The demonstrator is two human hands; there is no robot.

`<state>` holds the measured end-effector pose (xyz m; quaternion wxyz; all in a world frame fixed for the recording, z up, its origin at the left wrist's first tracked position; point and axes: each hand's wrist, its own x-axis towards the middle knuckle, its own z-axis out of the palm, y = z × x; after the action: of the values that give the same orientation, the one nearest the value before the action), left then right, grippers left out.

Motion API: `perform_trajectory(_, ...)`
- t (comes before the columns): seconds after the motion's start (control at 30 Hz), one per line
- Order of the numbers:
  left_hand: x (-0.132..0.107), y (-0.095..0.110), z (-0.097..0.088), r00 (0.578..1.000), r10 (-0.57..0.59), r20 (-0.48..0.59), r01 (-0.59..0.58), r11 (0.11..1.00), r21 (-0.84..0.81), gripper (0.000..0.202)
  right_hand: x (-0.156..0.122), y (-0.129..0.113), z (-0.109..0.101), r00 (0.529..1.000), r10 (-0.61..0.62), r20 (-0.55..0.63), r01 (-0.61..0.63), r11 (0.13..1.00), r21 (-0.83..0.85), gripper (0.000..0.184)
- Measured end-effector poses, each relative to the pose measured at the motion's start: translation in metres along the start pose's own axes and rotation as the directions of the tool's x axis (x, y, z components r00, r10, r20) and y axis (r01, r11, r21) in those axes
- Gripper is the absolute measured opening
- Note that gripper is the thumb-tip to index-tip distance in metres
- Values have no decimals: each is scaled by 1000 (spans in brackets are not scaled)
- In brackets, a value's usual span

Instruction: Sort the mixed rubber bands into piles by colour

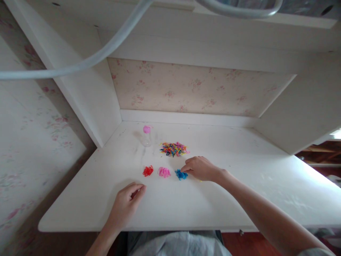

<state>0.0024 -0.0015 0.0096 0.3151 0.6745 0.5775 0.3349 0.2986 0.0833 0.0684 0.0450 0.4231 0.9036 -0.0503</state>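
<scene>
My right hand (201, 168) reaches in from the right, its fingers pinched together at the blue pile of small rubber bands (181, 174). Whatever is between those fingertips is too small to make out. My left hand (129, 199) rests on the desk with curled fingers and thumb drawn close, and nothing shows in it. Just beyond it lies a red pile of bands (148, 171), with a pink pile (164, 172) between the red and the blue. Farther back is a larger heap of mixed-colour bands (174, 149). A bit of yellow (201, 180) peeks out below my right wrist.
A clear bottle with a pink top (147, 137) stands at the back left of the white desk (239, 202). Side panels and a low shelf (207, 46) enclose the desk. A white tube (106, 49) crosses the upper view.
</scene>
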Motion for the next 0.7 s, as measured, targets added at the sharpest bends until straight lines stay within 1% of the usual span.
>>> perform_trajectory(0.13,0,-1,1,1000,7,0,-7,1000,19,29,-14,-4,-3,995,54,-82,-47,995,91,28)
perform_trajectory(0.2,0,-2,2,1000,5,-4,-5,1000,24,29,-25,-8,-2,984,102,-148,-75,981,177,29)
perform_trajectory(0.27,1,-1,3,1000,-3,-8,4,1000,31,29,-40,-14,4,964,160,-213,-93,951,295,29)
perform_trajectory(0.37,5,4,6,1000,10,-9,-10,997,79,29,-64,-22,23,930,258,-261,-102,865,491,30)
perform_trajectory(0.5,19,25,12,994,111,11,-111,972,210,31,-90,-30,61,881,425,-209,-181,710,680,30)
perform_trajectory(0.6,40,45,19,981,185,52,-192,940,280,30,-99,-34,82,814,543,-205,-238,634,736,31)
perform_trajectory(0.67,57,54,26,977,193,94,-214,914,344,28,-100,-35,87,768,600,-223,-258,609,750,32)
perform_trajectory(0.7,66,58,30,977,179,115,-210,899,385,27,-100,-35,88,756,612,-234,-257,605,753,32)
